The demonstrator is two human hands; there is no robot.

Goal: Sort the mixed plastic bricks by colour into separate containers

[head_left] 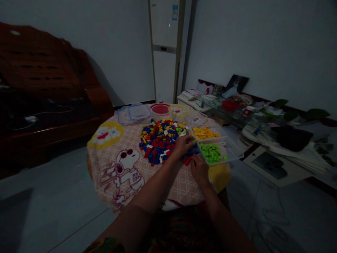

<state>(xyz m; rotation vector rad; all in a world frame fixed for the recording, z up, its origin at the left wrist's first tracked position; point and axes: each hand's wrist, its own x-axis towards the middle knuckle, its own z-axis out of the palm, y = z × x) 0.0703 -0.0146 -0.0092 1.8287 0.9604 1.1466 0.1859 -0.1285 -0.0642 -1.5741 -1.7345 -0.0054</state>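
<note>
A mixed pile of toy building bricks (157, 142) in red, blue, yellow, white and green lies on the round table. My left hand (183, 144) reaches over the pile's right side, fingers curled together toward the clear boxes. Something small and green shows by its fingertips, too dim to tell whether it is held. Closer to me, my right hand (200, 169) is closed, its fingertips beside a red brick (187, 161); what they pinch is hidden. One clear box holds green bricks (211, 153), just right of both hands. Behind it, another holds yellow bricks (204, 133).
A patterned cloth (158, 186) covers the table. Clear lids with blue rims (139, 111) lie at the back left, beside a red round dish (160, 109). To the right stands a cluttered glass side table (216, 103). A wooden bench (97, 93) is at left.
</note>
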